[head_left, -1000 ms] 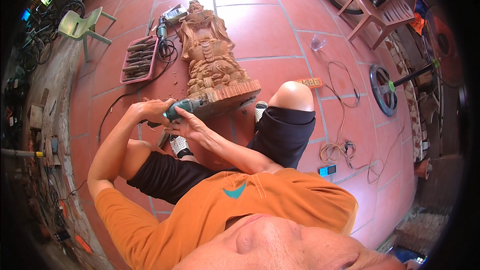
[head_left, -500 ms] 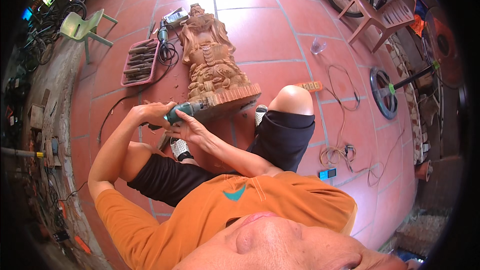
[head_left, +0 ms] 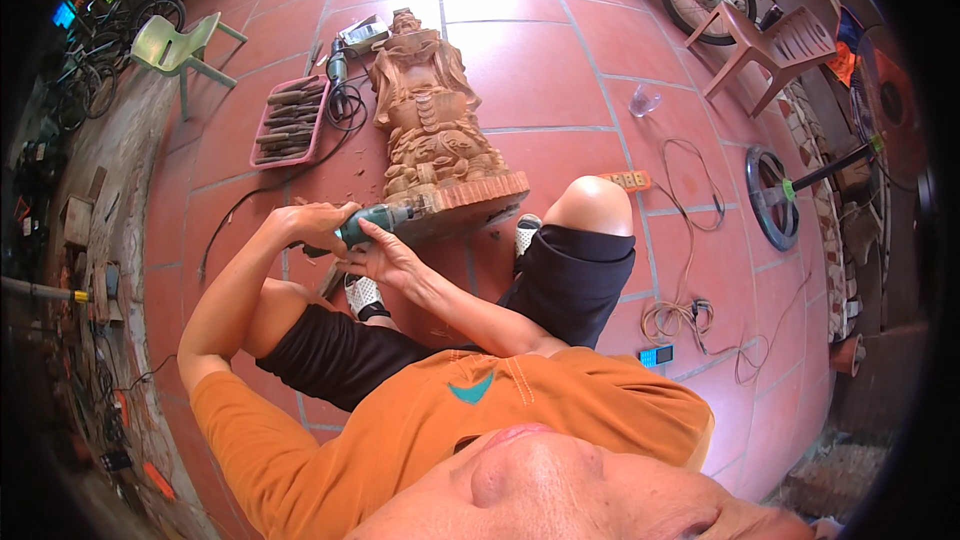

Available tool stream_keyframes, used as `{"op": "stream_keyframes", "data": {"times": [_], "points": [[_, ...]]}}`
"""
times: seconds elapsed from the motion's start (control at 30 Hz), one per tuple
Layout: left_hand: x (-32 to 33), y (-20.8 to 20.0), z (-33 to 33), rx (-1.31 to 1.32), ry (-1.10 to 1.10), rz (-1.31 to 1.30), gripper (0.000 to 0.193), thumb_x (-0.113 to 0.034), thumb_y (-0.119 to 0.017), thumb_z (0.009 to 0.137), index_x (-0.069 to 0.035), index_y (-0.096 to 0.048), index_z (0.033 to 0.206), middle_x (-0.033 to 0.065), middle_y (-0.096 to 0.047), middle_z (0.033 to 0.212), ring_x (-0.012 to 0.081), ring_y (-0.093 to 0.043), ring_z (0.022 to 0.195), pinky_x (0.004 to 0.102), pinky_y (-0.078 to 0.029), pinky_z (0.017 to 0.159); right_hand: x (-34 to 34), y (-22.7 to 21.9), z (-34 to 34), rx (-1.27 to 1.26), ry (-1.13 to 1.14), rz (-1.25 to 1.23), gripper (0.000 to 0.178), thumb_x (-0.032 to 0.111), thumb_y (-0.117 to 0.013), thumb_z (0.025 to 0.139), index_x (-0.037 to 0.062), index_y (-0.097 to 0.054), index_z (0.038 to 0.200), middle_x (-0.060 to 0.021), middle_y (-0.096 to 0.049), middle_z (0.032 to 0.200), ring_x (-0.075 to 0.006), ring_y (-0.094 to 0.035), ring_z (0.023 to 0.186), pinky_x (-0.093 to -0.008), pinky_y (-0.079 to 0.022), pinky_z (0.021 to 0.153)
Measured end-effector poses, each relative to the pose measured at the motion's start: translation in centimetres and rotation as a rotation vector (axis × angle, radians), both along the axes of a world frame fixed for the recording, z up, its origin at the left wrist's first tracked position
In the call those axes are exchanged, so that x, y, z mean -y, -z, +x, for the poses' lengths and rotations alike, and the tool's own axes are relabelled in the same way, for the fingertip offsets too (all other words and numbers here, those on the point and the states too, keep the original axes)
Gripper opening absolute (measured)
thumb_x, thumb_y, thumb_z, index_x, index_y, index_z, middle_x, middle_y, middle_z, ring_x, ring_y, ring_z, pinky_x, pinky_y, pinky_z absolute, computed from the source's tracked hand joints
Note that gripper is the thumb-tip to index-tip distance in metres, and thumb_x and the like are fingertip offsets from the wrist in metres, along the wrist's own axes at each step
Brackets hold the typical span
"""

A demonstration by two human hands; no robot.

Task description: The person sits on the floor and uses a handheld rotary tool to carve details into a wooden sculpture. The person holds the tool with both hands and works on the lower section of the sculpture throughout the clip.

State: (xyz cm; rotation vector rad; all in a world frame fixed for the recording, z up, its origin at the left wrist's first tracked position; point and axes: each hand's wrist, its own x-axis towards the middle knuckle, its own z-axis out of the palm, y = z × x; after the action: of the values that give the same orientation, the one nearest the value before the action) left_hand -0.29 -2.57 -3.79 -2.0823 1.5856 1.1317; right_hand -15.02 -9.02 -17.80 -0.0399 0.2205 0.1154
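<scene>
A carved wooden statue (head_left: pixel 430 105) lies on the tiled floor, its head away from me and its base toward me. Both my hands are on a green die grinder (head_left: pixel 364 226). My left hand (head_left: pixel 322 224) wraps around the rear of its body. Closer to the front, my right hand (head_left: pixel 388 256) grips it from below, fingers and thumb against the casing. The tool's tip is at the left corner of the statue's base, touching or very close; I cannot tell which. My left fingers are partly hidden behind the tool.
Left of the statue are a pink tray (head_left: pixel 258 162) of carving tools and a second power tool (head_left: pixel 337 68) with a black cord. To the right lie an orange power strip (head_left: pixel 628 180), a coiled cable (head_left: pixel 672 320), a phone (head_left: pixel 656 356) and a plastic cup (head_left: pixel 643 100). Plastic chairs stand farther off.
The whole view has shifted slightly, so the scene sits a little farther right. Both hands keep their hold on the die grinder, its tip still at the base's corner.
</scene>
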Motion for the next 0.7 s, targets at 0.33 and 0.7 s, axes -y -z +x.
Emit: {"op": "stream_keyframes", "data": {"times": [0.33, 0.7], "points": [[-0.1, 0.0, -0.1, 0.018, 0.031, -0.019, 0.082, -0.032, -0.072, 0.071, -0.006, -0.034, 0.138, 0.0158, -0.069, 0.079, 0.0314, -0.069, 0.076, 0.0401, -0.052, 0.077, 0.0, 1.0, 0.3, 0.021, -0.018, 0.006, 0.041, 0.028, -0.074, 0.087, 0.0134, -0.054, 0.12, -0.0061, -0.063, 0.113, -0.0306, -0.065, 0.101, -0.0587, -0.049, 0.094], [0.4, -1.0, -0.8, -0.018, -0.063, 0.049, 0.083, -0.032, -0.073, 0.07, -0.006, -0.033, 0.138, 0.0161, -0.069, 0.082, 0.0328, -0.069, 0.078, 0.0391, -0.051, 0.079, 0.0, 0.9, 0.2, 0.006, -0.017, 0.019, 0.042, 0.027, -0.073, 0.088, 0.0126, -0.053, 0.121, -0.0057, -0.063, 0.111, -0.0295, -0.065, 0.1, -0.0579, -0.05, 0.094]]}}
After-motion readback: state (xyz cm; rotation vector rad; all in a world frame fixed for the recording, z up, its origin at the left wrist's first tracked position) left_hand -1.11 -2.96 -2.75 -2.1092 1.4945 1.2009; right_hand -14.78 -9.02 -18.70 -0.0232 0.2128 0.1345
